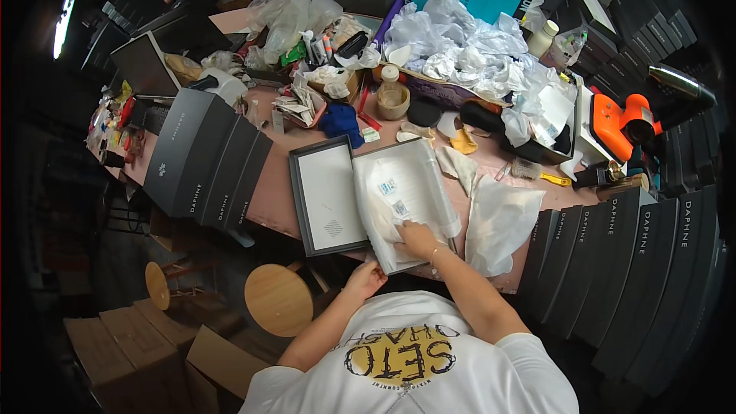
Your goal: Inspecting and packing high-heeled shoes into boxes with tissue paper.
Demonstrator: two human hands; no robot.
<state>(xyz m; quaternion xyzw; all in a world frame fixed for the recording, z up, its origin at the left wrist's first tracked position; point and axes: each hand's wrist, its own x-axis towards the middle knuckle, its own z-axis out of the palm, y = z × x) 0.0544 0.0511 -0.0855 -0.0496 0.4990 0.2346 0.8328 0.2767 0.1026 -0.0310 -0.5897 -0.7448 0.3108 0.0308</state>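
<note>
Overhead view of a cluttered pink table (276, 199); at frame center an open shoe box (399, 207) holds white tissue paper (391, 192) with 2 small stickers. The right hand (418, 239) lies flat, fingers spread, pressing the paper at the box's lower edge; the left hand (366, 277) curls around the box's near corner. The step looks like smoothing the lining; the next move likely calls for tucking it evenly. A grey lid (326, 195) lies just left.
</note>
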